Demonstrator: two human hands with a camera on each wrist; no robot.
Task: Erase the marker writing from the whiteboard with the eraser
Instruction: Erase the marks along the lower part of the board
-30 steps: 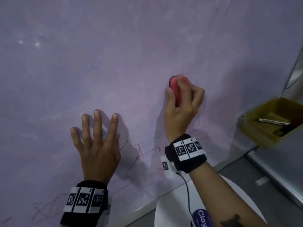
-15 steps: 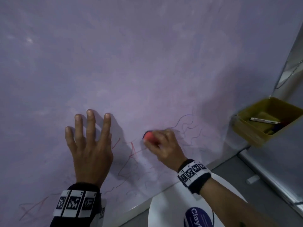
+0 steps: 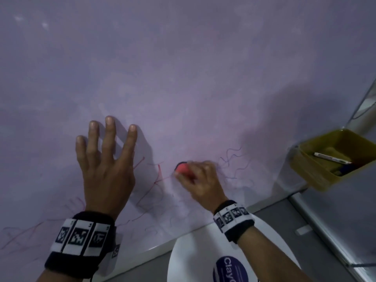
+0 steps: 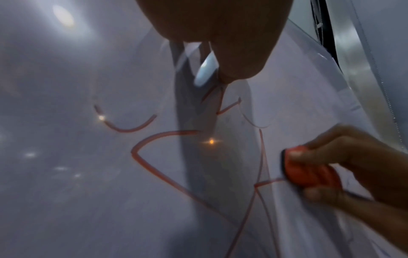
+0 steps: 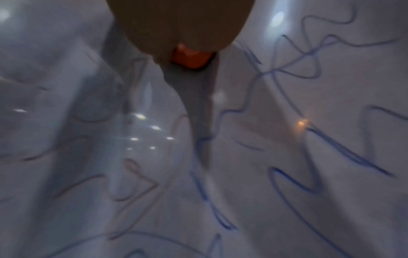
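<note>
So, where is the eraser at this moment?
In the head view, the eraser is on the whiteboard, gripped by the right hand, right of the flat left hand.

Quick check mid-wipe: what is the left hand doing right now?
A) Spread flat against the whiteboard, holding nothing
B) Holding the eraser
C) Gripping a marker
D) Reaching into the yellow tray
A: the left hand lies with fingers spread on the whiteboard, while the right hand grips the red eraser.
</note>
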